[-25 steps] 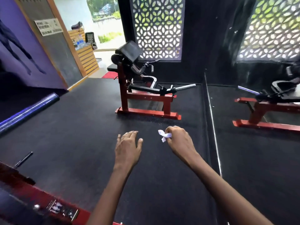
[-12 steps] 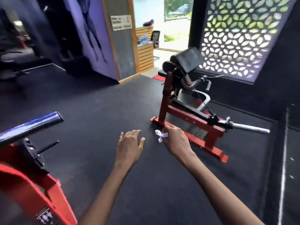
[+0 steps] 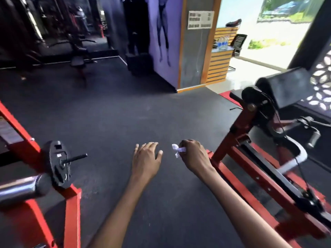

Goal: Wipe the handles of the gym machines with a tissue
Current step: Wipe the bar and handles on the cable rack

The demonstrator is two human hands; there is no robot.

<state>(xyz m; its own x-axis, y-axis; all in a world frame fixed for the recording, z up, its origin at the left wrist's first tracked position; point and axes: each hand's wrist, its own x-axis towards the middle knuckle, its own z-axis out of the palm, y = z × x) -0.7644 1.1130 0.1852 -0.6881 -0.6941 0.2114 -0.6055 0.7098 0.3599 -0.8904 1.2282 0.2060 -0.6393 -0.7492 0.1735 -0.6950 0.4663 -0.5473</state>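
Between two red-framed machines, over bare black rubber floor [image 3: 111, 111]: both hands out front, touching no equipment.

Right hand [image 3: 194, 155]: fingers curled, pinching a crumpled white tissue [image 3: 177, 150] at the fingertips; most of the wad tucked inside the grip, a twisted tail poking out toward the left hand. Judged held small and tight so as to be ready for wrapping round a bar.

Left hand [image 3: 146, 158]: palm down, fingers relaxed and nearly straight, thumb out; holds nothing, touches nothing. Probably kept free for balance or steadying a handle.

Right of the right hand, close by: curl machine [image 3: 238, 140] with black pad above. Its black grip handle [image 3: 313, 138] farther right and beyond, well apart from the tissue. No contact yet.

Left of the left hand, well apart: other red frame [image 3: 71, 197] carrying a black weight plate [image 3: 58, 163] with a thin peg, and a chrome bar end [image 3: 18, 187] nearer the camera.

Judgement: in transit between machines; no wiping under way. Next target cannot be told.
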